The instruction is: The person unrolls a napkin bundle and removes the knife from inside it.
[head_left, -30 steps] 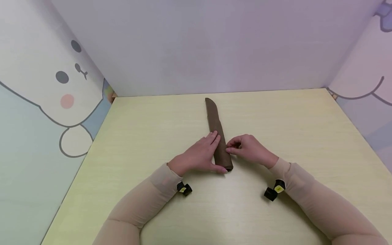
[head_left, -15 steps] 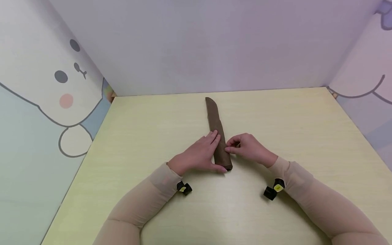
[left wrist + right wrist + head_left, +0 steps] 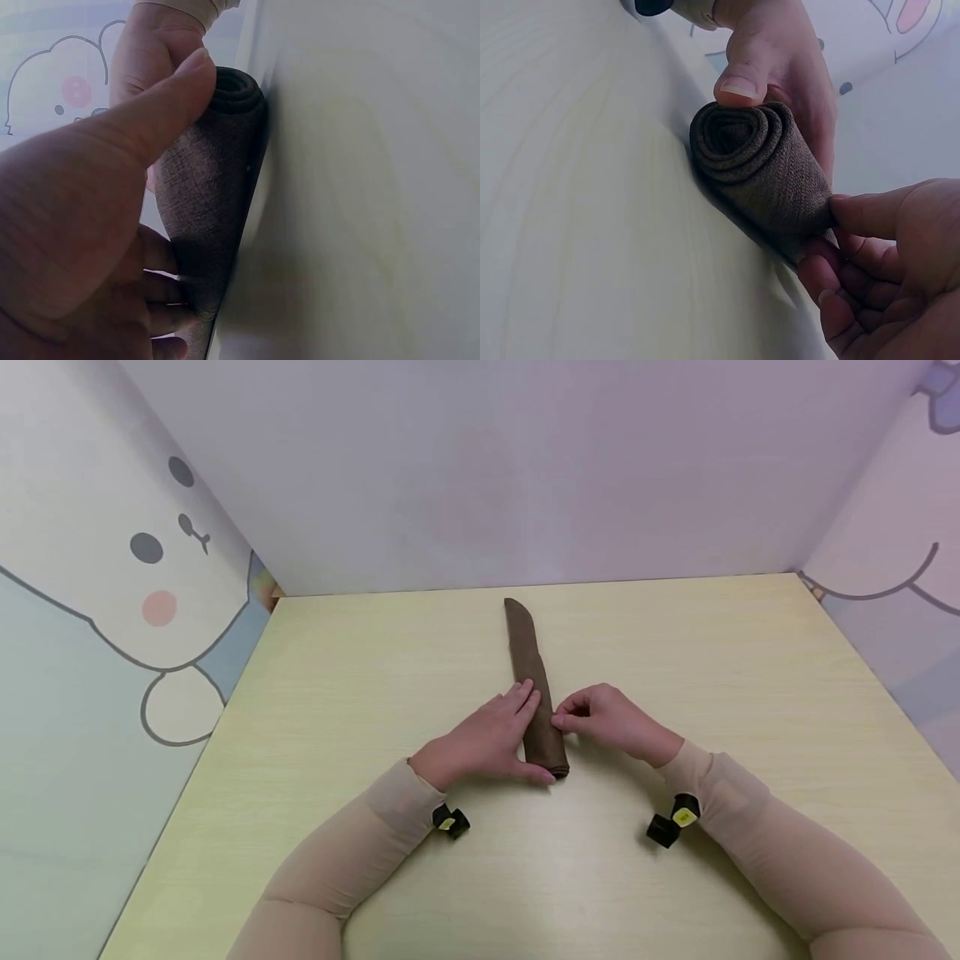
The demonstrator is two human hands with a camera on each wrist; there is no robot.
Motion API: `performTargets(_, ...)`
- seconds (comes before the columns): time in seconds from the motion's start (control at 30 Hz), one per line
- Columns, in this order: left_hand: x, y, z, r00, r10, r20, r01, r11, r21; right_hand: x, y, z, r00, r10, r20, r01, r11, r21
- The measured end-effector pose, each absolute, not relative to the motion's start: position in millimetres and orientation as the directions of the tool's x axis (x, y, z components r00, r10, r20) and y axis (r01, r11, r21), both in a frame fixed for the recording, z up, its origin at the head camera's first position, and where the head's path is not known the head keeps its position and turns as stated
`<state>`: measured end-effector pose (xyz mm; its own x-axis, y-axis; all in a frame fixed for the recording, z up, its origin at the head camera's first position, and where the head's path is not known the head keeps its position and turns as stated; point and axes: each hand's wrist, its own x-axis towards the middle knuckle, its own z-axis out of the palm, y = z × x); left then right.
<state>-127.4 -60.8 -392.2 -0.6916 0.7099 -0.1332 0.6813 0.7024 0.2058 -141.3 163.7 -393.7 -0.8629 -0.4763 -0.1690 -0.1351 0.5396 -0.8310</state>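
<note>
A brown woven cloth (image 3: pixel 527 643), rolled into a long narrow bundle, lies lengthwise on the table. Its near end shows the spiral of layers in the right wrist view, and its far end tapers. My left hand (image 3: pixel 487 735) rests across the roll from the left, fingers extended over its top and thumb by the near end. From the other side my right hand (image 3: pixel 611 722) pinches the roll's right edge between thumb and fingertips. In the right wrist view the right thumb (image 3: pixel 874 214) presses the cloth's side; part of the grip is hidden behind the fabric.
The pale wooden table (image 3: pixel 360 660) extends around the roll on both sides. A plain wall (image 3: pixel 480 477) stands at its back edge, with cartoon-printed panels (image 3: pixel 187 627) at the sides. A small black camera (image 3: pixel 663 831) sits on the right wrist, another black camera (image 3: pixel 457 823) on the left.
Both hands and the roll stay almost in place. The head view shifts very slightly.
</note>
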Motion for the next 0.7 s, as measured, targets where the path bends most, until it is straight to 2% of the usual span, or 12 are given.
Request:
performTargets(0.4,-127.5,-60.9,-391.5,-0.696,0.703,-0.144,0.671,0.709,0.219,-148.3,174.9,-394.9,-0.802,-0.58,-0.143,-0.189,0.474,-0.86)
performTargets(0.7,-127.5,-60.3,-391.7,-0.694,0.705,-0.144,0.676,0.708,0.206,-148.8,176.4,-396.4,-0.8,-0.577,-0.165,-0.194,0.509,-0.838)
